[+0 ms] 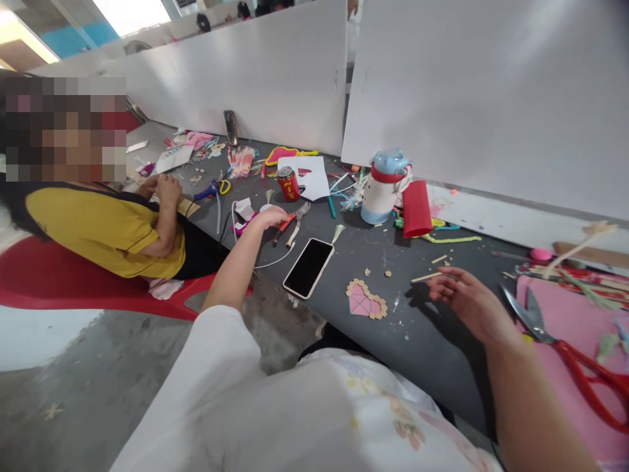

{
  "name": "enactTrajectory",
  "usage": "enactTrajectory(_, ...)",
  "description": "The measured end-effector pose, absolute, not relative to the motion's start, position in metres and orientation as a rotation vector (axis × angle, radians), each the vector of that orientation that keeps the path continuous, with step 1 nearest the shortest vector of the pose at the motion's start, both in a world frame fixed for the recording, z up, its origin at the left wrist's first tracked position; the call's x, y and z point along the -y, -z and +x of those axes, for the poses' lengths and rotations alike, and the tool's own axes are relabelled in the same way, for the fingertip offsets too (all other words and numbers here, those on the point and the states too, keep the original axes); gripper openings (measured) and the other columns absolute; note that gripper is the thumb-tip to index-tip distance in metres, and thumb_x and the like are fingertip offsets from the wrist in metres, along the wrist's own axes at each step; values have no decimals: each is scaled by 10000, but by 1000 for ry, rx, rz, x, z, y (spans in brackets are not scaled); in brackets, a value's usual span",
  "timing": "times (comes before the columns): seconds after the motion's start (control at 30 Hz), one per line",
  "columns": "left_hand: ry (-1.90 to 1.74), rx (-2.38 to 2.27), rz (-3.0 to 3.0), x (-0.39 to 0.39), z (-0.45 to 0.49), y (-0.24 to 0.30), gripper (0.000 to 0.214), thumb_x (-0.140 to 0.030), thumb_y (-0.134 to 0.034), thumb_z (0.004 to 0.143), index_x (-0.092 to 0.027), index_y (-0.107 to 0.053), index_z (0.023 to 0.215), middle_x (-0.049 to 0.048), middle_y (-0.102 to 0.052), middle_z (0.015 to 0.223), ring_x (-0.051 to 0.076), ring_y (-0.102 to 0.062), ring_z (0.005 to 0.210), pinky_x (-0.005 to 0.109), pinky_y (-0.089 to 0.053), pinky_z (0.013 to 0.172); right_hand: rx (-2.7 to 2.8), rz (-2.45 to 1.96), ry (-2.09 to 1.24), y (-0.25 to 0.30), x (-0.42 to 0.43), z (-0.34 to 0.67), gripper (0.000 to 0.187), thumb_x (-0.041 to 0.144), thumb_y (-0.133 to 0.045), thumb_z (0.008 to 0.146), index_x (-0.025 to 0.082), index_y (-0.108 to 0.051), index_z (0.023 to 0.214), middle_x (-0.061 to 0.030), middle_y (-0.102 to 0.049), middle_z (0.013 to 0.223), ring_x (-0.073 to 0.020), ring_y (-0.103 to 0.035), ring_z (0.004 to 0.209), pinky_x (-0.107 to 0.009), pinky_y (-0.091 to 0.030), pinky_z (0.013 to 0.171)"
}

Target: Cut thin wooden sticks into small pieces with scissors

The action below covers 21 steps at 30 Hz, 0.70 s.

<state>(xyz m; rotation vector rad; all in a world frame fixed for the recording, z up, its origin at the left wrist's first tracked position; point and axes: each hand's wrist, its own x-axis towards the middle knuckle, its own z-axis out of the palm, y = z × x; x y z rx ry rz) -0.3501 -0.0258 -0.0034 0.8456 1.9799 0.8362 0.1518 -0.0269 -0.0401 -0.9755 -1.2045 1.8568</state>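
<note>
With fingers partly curled at orange-handled metal pliers (303,209) on the grey worktop (356,255), a person's left hand (272,217), its grip unclear, would best take both handles together, while the half-open right hand (466,303) meets a thin, pale wooden stick (422,278), any hold indistinct.

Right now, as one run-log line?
left hand: at orange-handled tool; right hand: at wooden stick; pink heart: on table, between phone and right hand

I'd say a shared craft workshop: partition boards (246,78) along the bench's (413,337) far edge, a pink heart craft (364,303) by the near one, scissors (546,332), colourful scraps (242,161), a co-worker (105,226) seated alongside.
</note>
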Motion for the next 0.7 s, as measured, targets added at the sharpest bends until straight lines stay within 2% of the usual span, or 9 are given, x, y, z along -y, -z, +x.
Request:
enactTrajectory(0.23,-648,-2140,1000,29,-334,-2,77,-200,-668,647,-148,-612,634,54,-630,578,175,-613,584,279,-469,613,1230,-942,-1861,35,29,147,335,410,-665,704,264,-627,1004,-97,-676,916,-210,-647,739,-359,-515,699)
enactTrajectory(0.37,-555,-2365,1171,39,-316,-18,87,-195,-673,637,-139,-608,656,121,-664,739,292,-627,931,330,-468,804,1105,-869,-1893,26,29,145,374,473,-618,743,254,-610,1047,-82,-682,1038,-215,-669,905,-338,-538,737)
enactTrajectory(0.43,-530,-2453,1272,47,-297,-26,146,-216,-642,680,-131,-625,798,168,-663,951,333,-542,1121,382,-419,923,1041,-786,-1903,16,30,143,384,495,-566,774,269,-603,1082,-69,-669,1106,-228,-647,1017,-366,-536,817)
enactTrajectory(0.47,-503,-2499,1342,51,-285,-30,210,-239,-608,723,-126,-623,899,181,-645,1035,335,-521,1151,405,-398,953,1007,-745,-1913,10,32,142,396,508,-545,784,272,-603,1096,-67,-663,1136,-232,-628,1068,-378,-527,860)
enactTrajectory(0.57,-278,-2582,1742,67,-236,-38,309,-319,-458,851,-142,-595,1063,150,-659,1025,286,-596,1018,393,-438,893,887,-659,-1949,-7,36,138,446,560,-466,819,262,-601,1121,-68,-634,1220,-247,-557,1194,-427,-474,977)
enactTrajectory(0.7,-545,-2365,2028,86,-168,-41,276,-317,-438,882,-194,-602,1067,69,-681,956,202,-629,885,312,-463,816,800,-569,-1975,-24,46,133,529,596,-364,852,236,-583,1171,-77,-586,1297,-239,-492,1270,-457,-383,1072)
